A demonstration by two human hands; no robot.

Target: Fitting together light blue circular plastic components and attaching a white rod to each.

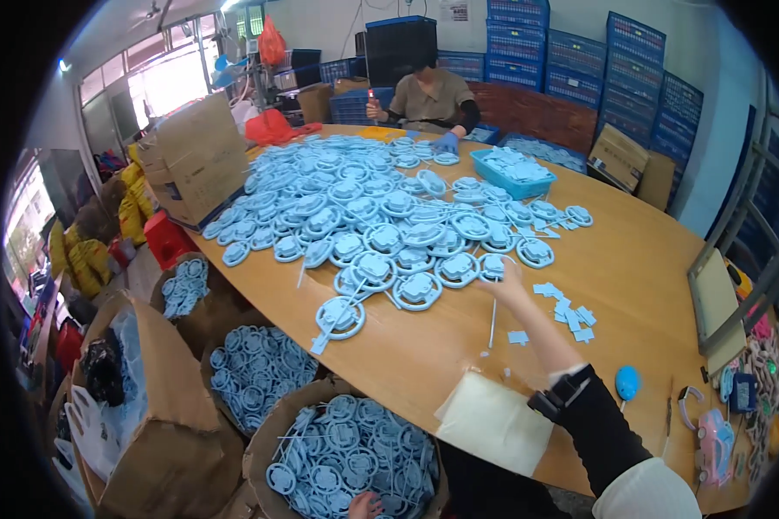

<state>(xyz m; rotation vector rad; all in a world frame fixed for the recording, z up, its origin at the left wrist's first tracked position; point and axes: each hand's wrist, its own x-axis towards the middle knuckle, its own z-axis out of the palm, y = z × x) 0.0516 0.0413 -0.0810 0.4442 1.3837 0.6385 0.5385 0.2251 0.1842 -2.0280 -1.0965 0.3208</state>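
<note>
A large heap of light-blue round plastic pieces (381, 238), ring-shaped with a raised middle and some with thin sticks, spreads over the wooden table (632, 259). At the heap's near right edge, my right hand (511, 281) has its fingers closed on one round plastic piece (492, 266); a stick (492, 324) points down from there toward me. My left hand (366, 506) shows only in part at the lower edge, over a cardboard box (264, 450) full of the same pieces, its fingers loosely apart with nothing visible in them. Small flat blue plates (571, 316) lie right of my right hand.
Across the table a co-worker (433, 99) sits with a gloved hand at the heap. A turquoise basket (515, 177) of flat blue parts stands at the far right. A large carton (190, 160) rests on the left edge. A pale sheet (493, 424) and a blue balloon-shaped thing (627, 382) lie near me.
</note>
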